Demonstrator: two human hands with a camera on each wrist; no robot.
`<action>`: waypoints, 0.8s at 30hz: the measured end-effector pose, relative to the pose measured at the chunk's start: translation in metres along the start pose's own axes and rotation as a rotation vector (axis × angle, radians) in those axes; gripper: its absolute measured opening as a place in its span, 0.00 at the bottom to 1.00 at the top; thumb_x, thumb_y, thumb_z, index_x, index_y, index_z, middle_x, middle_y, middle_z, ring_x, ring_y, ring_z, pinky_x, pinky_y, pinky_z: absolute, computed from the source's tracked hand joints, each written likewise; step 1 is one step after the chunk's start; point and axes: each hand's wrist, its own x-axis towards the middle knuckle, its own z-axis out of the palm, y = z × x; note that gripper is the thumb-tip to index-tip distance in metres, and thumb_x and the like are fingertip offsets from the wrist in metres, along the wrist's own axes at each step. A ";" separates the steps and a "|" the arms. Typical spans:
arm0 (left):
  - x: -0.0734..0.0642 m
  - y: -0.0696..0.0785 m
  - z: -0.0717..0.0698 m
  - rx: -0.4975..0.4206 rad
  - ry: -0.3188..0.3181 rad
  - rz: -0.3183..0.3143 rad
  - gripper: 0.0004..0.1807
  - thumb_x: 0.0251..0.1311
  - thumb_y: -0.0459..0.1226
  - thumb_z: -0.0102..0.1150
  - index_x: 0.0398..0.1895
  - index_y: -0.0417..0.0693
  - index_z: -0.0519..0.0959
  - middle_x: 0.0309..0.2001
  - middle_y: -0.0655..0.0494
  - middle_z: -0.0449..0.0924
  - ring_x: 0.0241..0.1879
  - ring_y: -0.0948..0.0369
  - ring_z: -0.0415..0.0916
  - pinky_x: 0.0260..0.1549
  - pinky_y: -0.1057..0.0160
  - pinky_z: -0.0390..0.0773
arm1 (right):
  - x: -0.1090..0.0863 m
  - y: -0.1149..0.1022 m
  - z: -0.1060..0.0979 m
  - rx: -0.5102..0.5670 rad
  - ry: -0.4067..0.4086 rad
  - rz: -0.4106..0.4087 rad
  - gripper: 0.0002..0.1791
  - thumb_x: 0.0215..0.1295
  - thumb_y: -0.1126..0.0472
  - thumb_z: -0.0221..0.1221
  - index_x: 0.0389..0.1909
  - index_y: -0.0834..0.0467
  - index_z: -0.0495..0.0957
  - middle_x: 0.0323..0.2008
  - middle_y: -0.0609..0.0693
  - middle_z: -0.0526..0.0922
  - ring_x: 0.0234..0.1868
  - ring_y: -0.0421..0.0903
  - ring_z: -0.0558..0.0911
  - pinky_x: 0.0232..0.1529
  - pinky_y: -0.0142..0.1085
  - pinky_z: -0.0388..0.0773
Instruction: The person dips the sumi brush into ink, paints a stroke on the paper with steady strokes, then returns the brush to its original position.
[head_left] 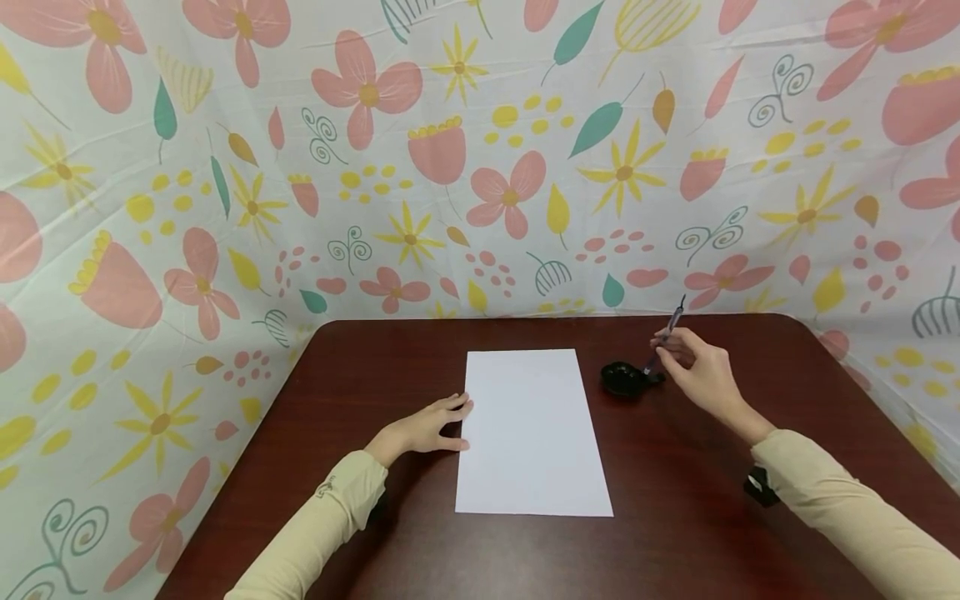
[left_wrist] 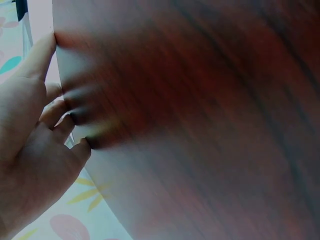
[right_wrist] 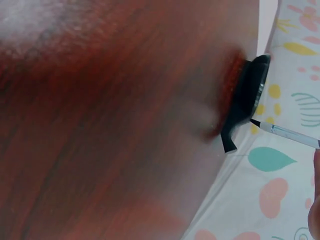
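Observation:
In the head view a white sheet of paper (head_left: pixel 532 442) lies on the table, its long sides running away from me. My left hand (head_left: pixel 429 427) rests at its left edge, fingers spread and fingertips on the margin. To the paper's right sits a small black dish (head_left: pixel 621 381) with a short handle. My right hand (head_left: pixel 701 371) pinches a slim brush (head_left: pixel 676 315) between thumb and fingers, tilted with its tip downward. In the right wrist view the brush's dark tip (right_wrist: pixel 255 122) is right at the dish's rim (right_wrist: pixel 261 87).
The dark red-brown wooden table (head_left: pixel 360 358) has rounded far corners. Behind it and along its sides hangs a white cloth (head_left: pixel 480 275) printed with flowers and leaves. A small black object (head_left: pixel 761 486) shows beneath the right sleeve.

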 end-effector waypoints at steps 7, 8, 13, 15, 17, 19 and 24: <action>0.000 0.001 -0.001 -0.002 0.003 0.005 0.42 0.59 0.54 0.52 0.71 0.45 0.49 0.73 0.48 0.42 0.72 0.49 0.38 0.66 0.48 0.52 | 0.005 -0.002 -0.005 0.051 0.103 0.066 0.16 0.54 0.77 0.57 0.45 0.67 0.76 0.38 0.65 0.82 0.41 0.31 0.81 0.38 0.16 0.73; 0.000 0.001 -0.001 -0.006 0.004 0.006 0.42 0.59 0.54 0.52 0.71 0.45 0.50 0.73 0.48 0.42 0.72 0.49 0.38 0.66 0.48 0.52 | 0.005 -0.002 -0.006 0.057 0.116 0.076 0.16 0.54 0.77 0.57 0.46 0.67 0.75 0.38 0.66 0.81 0.41 0.31 0.81 0.38 0.16 0.73; 0.000 0.000 0.000 0.001 0.001 0.009 0.42 0.59 0.54 0.52 0.71 0.45 0.49 0.73 0.47 0.42 0.72 0.49 0.38 0.66 0.48 0.52 | 0.004 -0.001 -0.006 0.104 0.161 0.142 0.15 0.56 0.75 0.57 0.46 0.68 0.75 0.38 0.69 0.80 0.39 0.30 0.81 0.39 0.16 0.73; 0.000 0.000 0.001 0.005 0.002 0.010 0.42 0.59 0.54 0.52 0.71 0.45 0.49 0.73 0.47 0.42 0.72 0.49 0.38 0.66 0.48 0.52 | 0.004 0.001 -0.006 0.140 0.171 0.186 0.15 0.57 0.74 0.57 0.46 0.68 0.75 0.38 0.71 0.79 0.39 0.32 0.82 0.40 0.17 0.74; 0.000 -0.001 0.001 -0.003 0.005 0.011 0.42 0.59 0.54 0.52 0.71 0.46 0.49 0.73 0.48 0.43 0.72 0.49 0.38 0.66 0.48 0.52 | 0.005 0.002 -0.006 0.175 0.181 0.232 0.15 0.58 0.73 0.57 0.47 0.67 0.74 0.39 0.71 0.79 0.39 0.34 0.83 0.41 0.18 0.74; 0.001 -0.001 0.001 -0.006 0.006 0.010 0.42 0.59 0.54 0.52 0.71 0.46 0.49 0.73 0.48 0.42 0.72 0.50 0.38 0.66 0.48 0.52 | 0.005 0.003 -0.006 0.214 0.191 0.273 0.15 0.58 0.73 0.56 0.47 0.67 0.74 0.39 0.70 0.80 0.38 0.37 0.83 0.41 0.20 0.75; 0.001 -0.002 0.001 -0.013 0.001 0.004 0.43 0.59 0.55 0.52 0.71 0.47 0.48 0.73 0.50 0.42 0.73 0.51 0.38 0.66 0.48 0.52 | 0.006 0.002 -0.006 0.284 0.195 0.305 0.16 0.60 0.72 0.55 0.50 0.68 0.72 0.36 0.48 0.84 0.37 0.37 0.84 0.40 0.21 0.76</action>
